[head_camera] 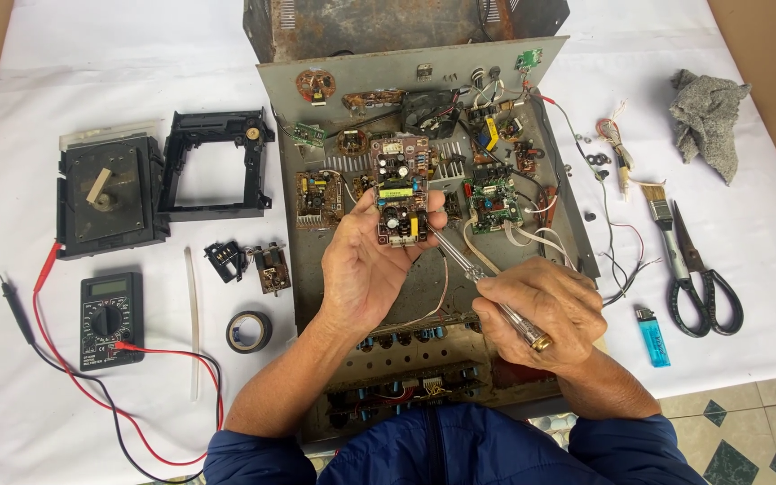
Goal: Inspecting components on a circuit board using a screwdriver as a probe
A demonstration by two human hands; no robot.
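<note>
Your left hand (365, 260) is raised over the opened metal chassis (424, 269), palm turned toward you, fingers half curled so that the thumb and fingertips pinch the edges of a small brown circuit board (401, 199). The board stands nearly upright in that grip, component side facing you, showing a yellow-green part near its middle, dark round capacitors and a white connector at its lower end. Your right hand (541, 310) is closed in a loose fist around a clear-handled screwdriver (487, 287); the brass-coloured cap of the handle sticks out near your little finger, and the shaft runs up and to the left, its tip reaching the lower right edge of the board, though you cannot tell whether it actually touches. Both hands hover above the chassis floor, just below the other boards and finned heat sinks mounted inside it. On the white cloth (92, 54) to your left lie a black multimeter (110, 320) with red and black leads and a roll of black tape (249, 330). To your right lie scissors (702, 274), a small brush (666, 224) and a blue lighter (653, 337).
</note>
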